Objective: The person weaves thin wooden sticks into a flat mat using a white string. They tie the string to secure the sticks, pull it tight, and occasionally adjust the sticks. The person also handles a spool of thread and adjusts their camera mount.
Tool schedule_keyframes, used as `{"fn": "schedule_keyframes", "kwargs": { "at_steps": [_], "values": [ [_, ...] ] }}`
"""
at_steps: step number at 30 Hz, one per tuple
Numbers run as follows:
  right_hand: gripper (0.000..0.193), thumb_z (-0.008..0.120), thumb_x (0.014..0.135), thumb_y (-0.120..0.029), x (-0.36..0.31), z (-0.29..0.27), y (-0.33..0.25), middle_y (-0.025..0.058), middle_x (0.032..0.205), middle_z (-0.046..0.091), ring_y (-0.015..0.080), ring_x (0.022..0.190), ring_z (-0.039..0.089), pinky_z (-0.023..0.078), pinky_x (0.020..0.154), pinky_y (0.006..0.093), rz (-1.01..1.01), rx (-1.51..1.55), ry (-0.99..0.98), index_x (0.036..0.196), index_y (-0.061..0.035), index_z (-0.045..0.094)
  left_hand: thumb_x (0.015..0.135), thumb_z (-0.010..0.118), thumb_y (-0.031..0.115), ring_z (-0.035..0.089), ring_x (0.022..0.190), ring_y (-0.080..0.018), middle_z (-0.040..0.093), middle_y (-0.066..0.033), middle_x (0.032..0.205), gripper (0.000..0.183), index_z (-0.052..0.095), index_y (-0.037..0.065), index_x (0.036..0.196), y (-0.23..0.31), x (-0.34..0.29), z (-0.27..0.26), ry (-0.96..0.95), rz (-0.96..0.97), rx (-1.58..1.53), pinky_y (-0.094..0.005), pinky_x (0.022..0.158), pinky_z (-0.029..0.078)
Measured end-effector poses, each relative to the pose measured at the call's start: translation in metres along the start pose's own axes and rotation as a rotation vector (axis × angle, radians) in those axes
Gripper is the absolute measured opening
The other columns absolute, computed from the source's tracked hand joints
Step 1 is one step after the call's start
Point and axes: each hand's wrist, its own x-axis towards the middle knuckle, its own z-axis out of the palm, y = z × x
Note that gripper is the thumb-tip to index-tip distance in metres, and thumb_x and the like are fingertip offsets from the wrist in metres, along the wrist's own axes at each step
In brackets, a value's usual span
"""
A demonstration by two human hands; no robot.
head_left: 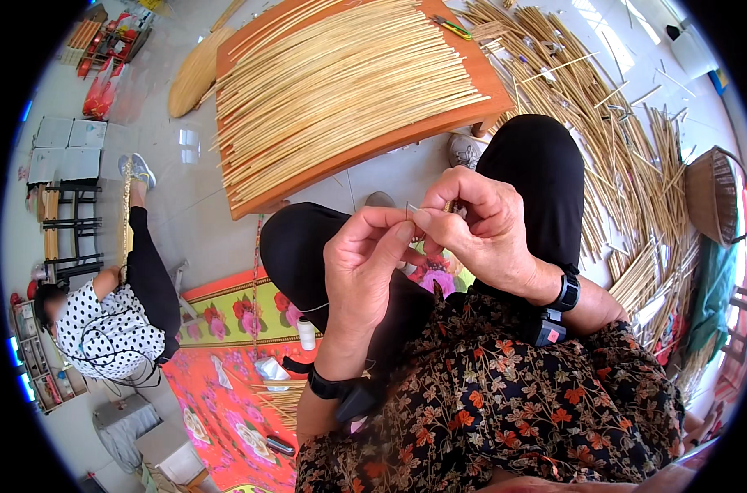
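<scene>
My left hand [363, 259] and my right hand [478, 223] meet above my lap, fingertips almost touching. The left thumb and forefinger pinch a thin, needle-like sliver [407, 210] that stands upright between them. My right thumb and forefinger are pressed together right beside it; what they hold is too small to make out. A fine pale thread shows near my left wrist, close to a white thread spool [306, 334]. Beyond my knees, a low orange-brown wooden table [324, 174] carries many pale stalks [349, 82] laid side by side.
A yellow-green utility knife [453, 29] lies on the table's far right corner. Loose stalks [579, 99] cover the floor at right, near a wicker basket [712, 195]. At left sits a person [114, 329] in a dotted top. A red flowered cloth [225, 411] spreads at lower left.
</scene>
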Motion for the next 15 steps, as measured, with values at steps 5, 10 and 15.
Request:
{"fn": "schedule_keyframes", "kwargs": {
  "at_steps": [5,10,15],
  "values": [
    [0.009,0.066,0.091,-0.004,0.0003,-0.0008,0.0006,0.0014,0.07,0.064,0.003,0.058,0.063,0.049,0.048,0.0182,0.032,0.011,0.007,0.086,0.0002,0.06,0.097,0.063,0.006,0.067,0.075,-0.0111,0.068,-0.0078,0.092,0.011,0.063,-0.004,0.104,0.0027,0.0011,0.0029,-0.003,-0.001,0.02,-0.025,0.065,0.059],
    [0.009,0.066,0.091,-0.004,0.0,-0.0006,-0.0001,0.0009,0.068,0.063,0.0025,0.057,0.062,0.047,0.047,0.018,0.06,0.034,0.013,0.085,0.0,0.06,0.097,0.063,0.005,0.067,0.075,-0.0112,0.069,-0.008,0.093,0.012,0.063,-0.003,0.104,0.004,0.0004,0.0039,-0.007,-0.006,0.022,-0.0247,0.065,0.058],
    [0.009,0.066,0.091,-0.005,-0.0013,-0.0003,0.0004,0.0005,0.068,0.063,0.0017,0.057,0.061,0.047,0.049,0.0179,0.085,0.068,0.043,0.085,0.0,0.06,0.097,0.06,0.001,0.069,0.076,-0.015,0.069,-0.0115,0.091,0.01,0.063,-0.006,0.104,0.0017,0.0012,0.0042,-0.003,0.01,0.019,-0.0244,0.061,0.057]
  ]
}}
